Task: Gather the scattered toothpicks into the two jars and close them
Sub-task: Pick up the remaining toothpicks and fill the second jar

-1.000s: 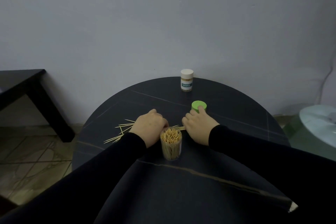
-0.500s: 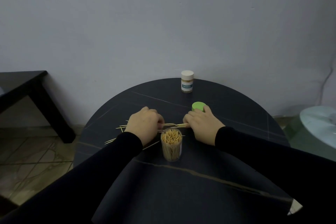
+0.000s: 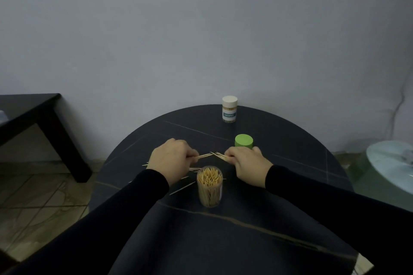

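Both forearms in black sleeves reach forward over the round black table, knuckles up. Left hand curled, pinching a small bundle of toothpicks that points right. Right hand curled likewise, gripping another bundle pointing left; the two tips nearly meet. Loose toothpicks lie thin and pale on the tabletop under and beside the left hand. Open clear jar, cylindrical, packed with upright toothpicks, stands near, between the wrists. Green lid just beyond the right hand. Capped white-lidded jar at the far edge.
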`<action>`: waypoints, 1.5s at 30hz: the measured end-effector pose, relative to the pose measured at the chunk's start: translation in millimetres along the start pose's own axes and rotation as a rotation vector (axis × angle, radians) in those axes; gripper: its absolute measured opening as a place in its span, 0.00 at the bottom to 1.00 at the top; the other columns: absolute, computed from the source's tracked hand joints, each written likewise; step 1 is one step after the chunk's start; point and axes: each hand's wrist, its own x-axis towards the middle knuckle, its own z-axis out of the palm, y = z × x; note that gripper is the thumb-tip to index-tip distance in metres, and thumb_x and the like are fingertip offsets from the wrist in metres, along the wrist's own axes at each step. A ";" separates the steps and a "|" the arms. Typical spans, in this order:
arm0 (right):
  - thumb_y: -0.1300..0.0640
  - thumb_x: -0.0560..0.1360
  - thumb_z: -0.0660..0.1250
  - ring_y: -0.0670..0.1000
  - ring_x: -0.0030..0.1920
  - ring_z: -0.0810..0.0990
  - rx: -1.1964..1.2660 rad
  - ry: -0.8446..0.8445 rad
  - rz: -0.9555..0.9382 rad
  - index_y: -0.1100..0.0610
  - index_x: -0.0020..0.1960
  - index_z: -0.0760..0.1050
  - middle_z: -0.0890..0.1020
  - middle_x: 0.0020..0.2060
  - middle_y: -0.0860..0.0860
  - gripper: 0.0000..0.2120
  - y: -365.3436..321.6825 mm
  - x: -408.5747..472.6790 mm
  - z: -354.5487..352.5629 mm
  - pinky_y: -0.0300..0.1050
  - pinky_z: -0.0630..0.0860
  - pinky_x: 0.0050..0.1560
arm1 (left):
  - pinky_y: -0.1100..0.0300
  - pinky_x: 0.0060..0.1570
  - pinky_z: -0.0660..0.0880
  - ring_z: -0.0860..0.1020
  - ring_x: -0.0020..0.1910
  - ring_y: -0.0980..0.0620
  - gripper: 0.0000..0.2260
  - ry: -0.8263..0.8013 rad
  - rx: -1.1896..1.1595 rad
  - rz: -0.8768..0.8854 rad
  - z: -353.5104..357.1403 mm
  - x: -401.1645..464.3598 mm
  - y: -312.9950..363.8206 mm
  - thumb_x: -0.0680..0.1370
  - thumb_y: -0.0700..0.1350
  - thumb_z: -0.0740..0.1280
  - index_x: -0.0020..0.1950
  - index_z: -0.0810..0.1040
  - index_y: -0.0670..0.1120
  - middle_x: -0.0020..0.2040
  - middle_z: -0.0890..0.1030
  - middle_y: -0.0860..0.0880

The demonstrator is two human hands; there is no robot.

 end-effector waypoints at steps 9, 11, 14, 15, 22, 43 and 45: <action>0.58 0.83 0.54 0.48 0.54 0.76 0.798 0.167 -0.005 0.52 0.58 0.69 0.76 0.48 0.47 0.07 -24.1 -5.4 -7.5 0.41 0.74 0.56 | 0.68 0.52 0.75 0.79 0.46 0.65 0.07 0.253 -0.993 -0.297 -31.6 -13.9 17.7 0.76 0.44 0.70 0.53 0.83 0.49 0.46 0.83 0.57; 0.59 0.83 0.54 0.43 0.52 0.76 0.955 0.189 -0.018 0.54 0.59 0.70 0.76 0.47 0.45 0.09 -31.1 -8.5 -7.7 0.34 0.73 0.54 | 0.64 0.56 0.75 0.79 0.44 0.69 0.08 0.244 -1.190 -0.323 -36.0 -20.4 25.7 0.76 0.43 0.70 0.54 0.83 0.47 0.47 0.83 0.58; 0.61 0.83 0.53 0.41 0.45 0.75 1.078 0.186 -0.037 0.56 0.58 0.70 0.76 0.44 0.46 0.09 -36.7 -14.1 -3.2 0.26 0.72 0.41 | 0.66 0.54 0.70 0.79 0.42 0.70 0.09 0.191 -1.320 -0.362 -34.2 -29.3 32.1 0.76 0.44 0.69 0.56 0.83 0.46 0.47 0.84 0.58; 0.61 0.83 0.53 0.41 0.44 0.74 1.095 0.182 -0.048 0.56 0.58 0.70 0.76 0.43 0.47 0.09 -38.5 -16.2 -0.6 0.25 0.71 0.38 | 0.67 0.53 0.67 0.72 0.31 0.70 0.09 0.173 -1.347 -0.377 -32.7 -32.1 33.6 0.76 0.44 0.69 0.55 0.83 0.46 0.48 0.84 0.56; 0.59 0.83 0.53 0.42 0.43 0.74 1.114 0.183 -0.064 0.50 0.51 0.72 0.76 0.44 0.47 0.10 -40.4 -22.8 15.3 0.25 0.70 0.37 | 0.73 0.35 0.74 0.76 0.32 0.67 0.08 0.053 -1.416 -0.431 -6.4 -47.4 35.3 0.77 0.41 0.67 0.55 0.83 0.45 0.37 0.84 0.54; 0.58 0.74 0.70 0.47 0.50 0.75 0.643 0.246 -0.247 0.44 0.43 0.77 0.76 0.44 0.45 0.08 -16.8 -19.8 21.0 0.48 0.73 0.57 | 0.68 0.40 0.72 0.74 0.32 0.64 0.11 0.100 -1.045 -0.176 -6.9 -53.5 28.5 0.73 0.39 0.72 0.49 0.83 0.55 0.36 0.82 0.58; 0.58 0.73 0.72 0.47 0.49 0.75 0.642 0.249 -0.277 0.45 0.41 0.77 0.76 0.44 0.45 0.08 -13.8 -20.0 21.6 0.48 0.73 0.57 | 0.59 0.38 0.73 0.70 0.32 0.58 0.12 0.112 -0.954 -0.126 -7.5 -52.8 27.7 0.73 0.42 0.73 0.52 0.82 0.57 0.36 0.80 0.59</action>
